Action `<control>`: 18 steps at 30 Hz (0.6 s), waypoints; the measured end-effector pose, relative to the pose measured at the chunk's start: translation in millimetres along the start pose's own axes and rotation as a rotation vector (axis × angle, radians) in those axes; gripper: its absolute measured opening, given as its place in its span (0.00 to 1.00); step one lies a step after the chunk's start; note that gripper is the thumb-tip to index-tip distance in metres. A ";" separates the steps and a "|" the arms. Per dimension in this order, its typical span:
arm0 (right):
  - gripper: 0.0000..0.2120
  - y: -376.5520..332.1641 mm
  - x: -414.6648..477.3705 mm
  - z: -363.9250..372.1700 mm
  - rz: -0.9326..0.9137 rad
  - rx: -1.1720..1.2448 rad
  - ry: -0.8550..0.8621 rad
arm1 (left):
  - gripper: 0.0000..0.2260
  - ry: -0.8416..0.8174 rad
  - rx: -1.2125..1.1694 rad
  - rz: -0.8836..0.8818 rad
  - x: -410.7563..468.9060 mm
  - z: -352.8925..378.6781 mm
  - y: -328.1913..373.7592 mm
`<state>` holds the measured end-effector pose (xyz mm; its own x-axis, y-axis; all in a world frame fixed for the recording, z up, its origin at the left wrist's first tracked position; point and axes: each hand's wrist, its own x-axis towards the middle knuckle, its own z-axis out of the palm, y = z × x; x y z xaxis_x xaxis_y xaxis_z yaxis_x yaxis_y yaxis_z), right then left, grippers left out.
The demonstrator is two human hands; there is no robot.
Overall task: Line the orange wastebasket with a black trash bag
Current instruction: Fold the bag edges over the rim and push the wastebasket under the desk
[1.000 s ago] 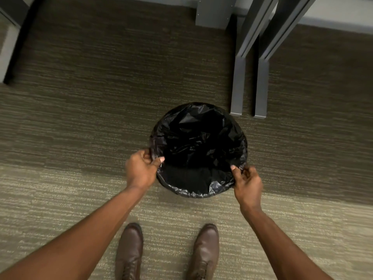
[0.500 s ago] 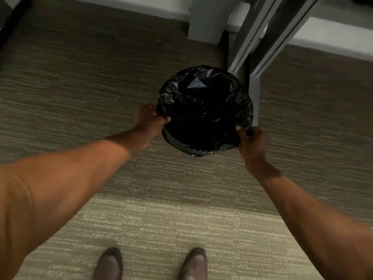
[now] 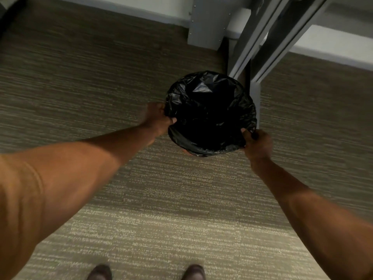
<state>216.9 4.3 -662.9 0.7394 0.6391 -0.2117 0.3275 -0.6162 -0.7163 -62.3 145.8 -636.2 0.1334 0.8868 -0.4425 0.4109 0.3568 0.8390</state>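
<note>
A black trash bag (image 3: 210, 110) covers the round wastebasket, folded down over its rim all the way round. Only a small sliver of the orange wastebasket (image 3: 186, 152) shows under the bag's near edge. My left hand (image 3: 158, 120) pinches the bag at the rim's left side. My right hand (image 3: 257, 141) pinches the bag at the rim's right near side. Both arms are stretched far forward.
Grey metal desk legs (image 3: 255, 91) stand right behind the wastebasket, and a grey panel (image 3: 205, 23) is against the white baseboard (image 3: 333, 47). The floor is striped carpet (image 3: 80, 87). My brown shoe tips (image 3: 100, 272) show at the bottom edge.
The wastebasket, held at the rim by both hands, has moved forward away from my feet to just in front of the desk legs. My arms have stretched out.
</note>
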 end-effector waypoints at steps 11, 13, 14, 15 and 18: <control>0.25 -2.5 -3.4 -5.6 -0.026 -0.107 -0.051 | 0.18 -0.030 0.204 0.028 1.0 -1.3 -6.4; 0.29 -4.7 -3.4 -8.9 -0.013 -0.110 -0.100 | 0.20 -0.023 0.294 0.043 -2.8 -0.6 -1.8; 0.31 -6.2 -4.8 -10.9 -0.006 -0.104 -0.111 | 0.22 -0.013 0.342 0.050 -6.2 -0.8 2.0; 0.33 -6.4 -6.9 -13.3 -0.015 -0.117 -0.097 | 0.25 0.010 0.398 0.059 -10.9 -1.5 6.3; 0.34 -8.1 -23.8 -22.9 -0.093 -0.194 0.006 | 0.27 0.195 0.560 0.109 -29.1 -9.5 18.0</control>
<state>210.1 -16.5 -636.8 0.7041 0.6949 -0.1462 0.5013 -0.6322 -0.5908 -67.4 129.1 -605.3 0.0549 0.9661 -0.2524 0.8240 0.0989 0.5580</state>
